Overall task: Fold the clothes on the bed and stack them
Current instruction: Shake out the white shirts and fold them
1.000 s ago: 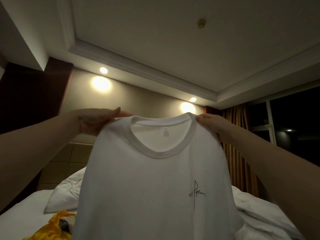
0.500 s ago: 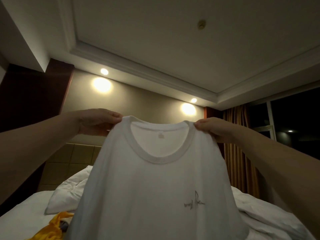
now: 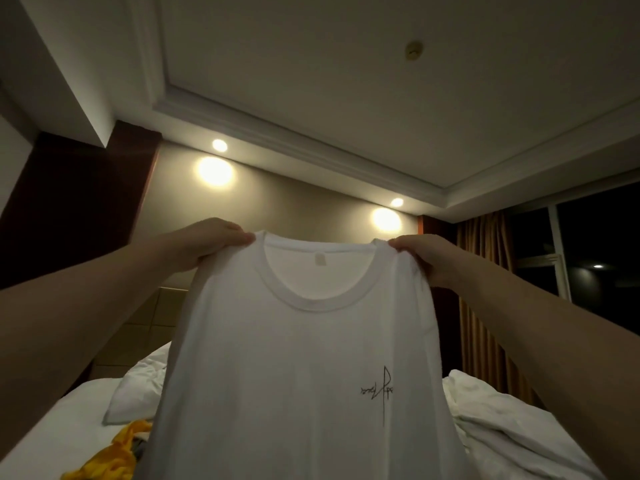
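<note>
A white T-shirt (image 3: 298,368) with a small black signature print on its chest hangs upright in front of me, held up in the air above the bed (image 3: 69,420). My left hand (image 3: 207,242) pinches its left shoulder beside the collar. My right hand (image 3: 429,258) pinches the right shoulder at the other side of the collar. The shirt's hem is out of the frame below. A crumpled yellow garment (image 3: 114,455) lies on the white sheet at the lower left, partly hidden behind the shirt.
A white pillow (image 3: 135,396) lies at the head of the bed, and a bunched white duvet (image 3: 505,424) covers the right side. A padded headboard (image 3: 145,327) stands behind. Brown curtains (image 3: 485,306) and a dark window (image 3: 602,251) are on the right.
Both hands have shifted their hold on the shoulders and pulled the collar flatter and wider. The shirt hangs a little straighter.
</note>
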Available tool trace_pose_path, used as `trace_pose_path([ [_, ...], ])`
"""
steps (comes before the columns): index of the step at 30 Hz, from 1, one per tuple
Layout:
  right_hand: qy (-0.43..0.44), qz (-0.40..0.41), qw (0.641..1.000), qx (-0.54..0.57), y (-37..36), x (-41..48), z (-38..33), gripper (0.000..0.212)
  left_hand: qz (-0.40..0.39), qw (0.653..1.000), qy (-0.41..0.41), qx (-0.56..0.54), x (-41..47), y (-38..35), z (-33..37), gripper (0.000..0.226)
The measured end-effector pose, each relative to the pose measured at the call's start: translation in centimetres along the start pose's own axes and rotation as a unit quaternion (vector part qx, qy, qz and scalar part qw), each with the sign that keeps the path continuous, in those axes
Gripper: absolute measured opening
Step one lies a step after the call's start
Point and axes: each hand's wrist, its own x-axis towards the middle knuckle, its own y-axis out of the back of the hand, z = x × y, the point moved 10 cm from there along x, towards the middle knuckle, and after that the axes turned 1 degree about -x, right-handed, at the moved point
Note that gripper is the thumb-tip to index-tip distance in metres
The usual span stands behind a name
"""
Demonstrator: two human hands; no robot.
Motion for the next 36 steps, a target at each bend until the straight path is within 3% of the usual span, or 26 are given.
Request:
trace_pose_path([
  [3,-0.075,-0.019,0.996,0.036,-2.1,-0.6,0.9,0.011,0.044,0.995,0.062,-0.059,-0.2,0.3,-1.2,0.021],
  [6,-0.104,-0.020,0.990,0.098,-4.9,-0.8,0.7,0.014,0.017,0.981,0.158,-0.110,-1.1,-1.4,-1.8,0.027],
  [9,-0.104,-0.035,0.980,0.165,-8.7,-1.9,0.3,0.016,0.012,0.978,0.167,-0.123,-1.7,-2.9,-0.5,0.033],
  [13,-0.040,-0.051,0.975,0.212,-13.3,-3.3,-1.2,0.015,0.025,0.988,0.079,-0.131,-2.4,-5.8,2.7,0.020],
  [15,0.001,-0.064,0.971,0.231,-14.9,-3.7,-2.2,0.015,0.057,0.997,-0.005,-0.044,-2.6,-6.2,4.5,0.020],
  [18,0.036,-0.022,0.965,0.258,-14.1,-3.6,-2.8,0.020,0.134,0.983,-0.104,0.077,-3.5,-4.6,6.8,0.020],
  [21,0.057,-0.020,0.965,0.254,-13.2,-3.9,-3.6,0.010,0.165,0.969,-0.126,0.131,-4.0,-3.6,7.7,0.019],
  [25,0.039,-0.109,0.964,0.241,-14.2,-4.9,-4.4,0.009,0.178,0.964,-0.129,0.150,-4.6,-3.2,8.1,0.019],
  [30,0.023,-0.163,0.964,0.208,-14.6,-4.9,-4.3,0.020,0.140,0.983,-0.091,0.070,-4.4,-3.2,6.7,0.015],
  [36,0.103,-0.153,0.976,0.111,-13.8,-4.7,-5.5,0.026,0.055,0.988,0.014,-0.142,-4.1,-4.4,3.8,0.017],
])
